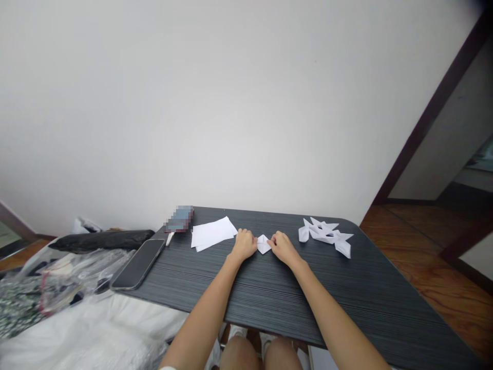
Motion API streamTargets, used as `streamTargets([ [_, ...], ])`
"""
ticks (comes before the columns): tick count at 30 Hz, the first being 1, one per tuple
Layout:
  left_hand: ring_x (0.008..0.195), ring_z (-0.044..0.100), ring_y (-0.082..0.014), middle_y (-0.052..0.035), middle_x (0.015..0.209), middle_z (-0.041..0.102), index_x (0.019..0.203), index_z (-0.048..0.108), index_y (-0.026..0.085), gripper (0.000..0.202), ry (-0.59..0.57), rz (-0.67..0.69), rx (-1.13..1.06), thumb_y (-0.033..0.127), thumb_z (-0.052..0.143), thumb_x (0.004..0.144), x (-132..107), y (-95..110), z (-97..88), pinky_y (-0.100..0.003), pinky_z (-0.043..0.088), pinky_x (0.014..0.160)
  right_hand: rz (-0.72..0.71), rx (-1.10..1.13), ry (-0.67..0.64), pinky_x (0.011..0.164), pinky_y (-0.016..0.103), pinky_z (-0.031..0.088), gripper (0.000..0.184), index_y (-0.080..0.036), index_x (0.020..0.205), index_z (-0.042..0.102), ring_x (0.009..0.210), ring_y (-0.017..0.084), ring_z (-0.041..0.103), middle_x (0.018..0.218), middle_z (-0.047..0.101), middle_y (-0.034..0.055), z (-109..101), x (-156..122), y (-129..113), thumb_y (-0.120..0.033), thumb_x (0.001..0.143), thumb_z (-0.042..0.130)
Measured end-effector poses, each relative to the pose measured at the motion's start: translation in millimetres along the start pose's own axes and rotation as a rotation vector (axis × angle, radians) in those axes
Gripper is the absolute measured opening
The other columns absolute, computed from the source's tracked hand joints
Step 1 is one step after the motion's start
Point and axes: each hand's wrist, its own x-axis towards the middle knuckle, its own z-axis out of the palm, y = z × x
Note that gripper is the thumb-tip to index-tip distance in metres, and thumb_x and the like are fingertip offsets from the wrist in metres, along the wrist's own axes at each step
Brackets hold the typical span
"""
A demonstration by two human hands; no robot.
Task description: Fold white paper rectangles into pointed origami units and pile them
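A small folded white paper piece (263, 243) lies on the dark wood-grain table (269, 293), between my two hands. My left hand (244, 243) has its fingers curled and pinches the piece's left edge. My right hand (282, 246) is likewise closed on the right edge. Both forearms reach forward from the bottom of the view.
A stack of white paper sheets (211, 233) lies left of my hands. Several folded white paper shapes (325, 235) lie to the right. A phone (139, 263) rests on the table's left edge, next to a blurred small box (179, 218). Plastic bags (57, 280) sit beside the table.
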Motion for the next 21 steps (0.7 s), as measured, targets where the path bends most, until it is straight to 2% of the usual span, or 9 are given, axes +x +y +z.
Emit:
streamTargets([
  [6, 0.090, 0.043, -0.0281, -0.0137, 0.084, 0.055, 0.071, 0.054, 0.011, 0.020, -0.024, -0.144, 0.023, 0.028, 0.044, 0.074, -2, 6, -1.7, -0.042, 0.030, 0.075, -0.003, -0.030, -0.022, 0.067, 0.025, 0.034, 0.016, -0.015, 0.060, 0.049, 0.072, 0.016, 0.047, 0.071, 0.050, 0.0061, 1, 3, 2, -0.021, 0.075, 0.046],
  [9, 0.091, 0.041, -0.0275, -0.0109, 0.089, 0.053, 0.084, 0.051, 0.014, 0.022, -0.028, -0.228, 0.003, 0.032, 0.048, 0.071, -4, 9, -8.3, -0.043, 0.029, 0.075, 0.023, -0.029, -0.028, 0.067, 0.026, 0.032, 0.014, -0.015, 0.062, 0.048, 0.073, 0.016, 0.046, 0.073, 0.050, 0.0059, 2, 2, 3, -0.022, 0.075, 0.046],
  [11, 0.091, 0.041, -0.0263, -0.0083, 0.090, 0.051, 0.089, 0.049, 0.017, 0.024, -0.023, -0.233, -0.014, 0.032, 0.050, 0.071, -7, 10, -12.9, -0.043, 0.028, 0.075, 0.049, -0.038, -0.017, 0.065, 0.026, 0.031, 0.008, -0.015, 0.070, 0.048, 0.074, 0.016, 0.045, 0.076, 0.050, 0.0052, 2, 1, 2, -0.022, 0.074, 0.048],
  [15, 0.091, 0.039, -0.0225, -0.0047, 0.087, 0.049, 0.083, 0.053, 0.022, 0.012, -0.047, -0.064, -0.061, 0.023, 0.043, 0.076, -9, 13, -17.1, -0.040, 0.029, 0.075, 0.047, -0.079, 0.001, 0.063, 0.025, 0.026, 0.009, -0.020, 0.084, 0.048, 0.078, 0.017, 0.044, 0.081, 0.049, 0.0033, 2, -2, -3, -0.021, 0.075, 0.048],
  [21, 0.082, 0.042, -0.0164, -0.0063, 0.082, 0.049, 0.073, 0.057, 0.014, 0.023, -0.041, 0.282, -0.150, 0.006, 0.036, 0.074, -9, 14, -14.9, -0.030, 0.034, 0.074, -0.044, -0.078, -0.021, 0.065, 0.026, 0.026, 0.015, -0.021, 0.080, 0.053, 0.080, 0.016, 0.043, 0.080, 0.048, 0.0035, 1, -4, -12, -0.015, 0.080, 0.039],
])
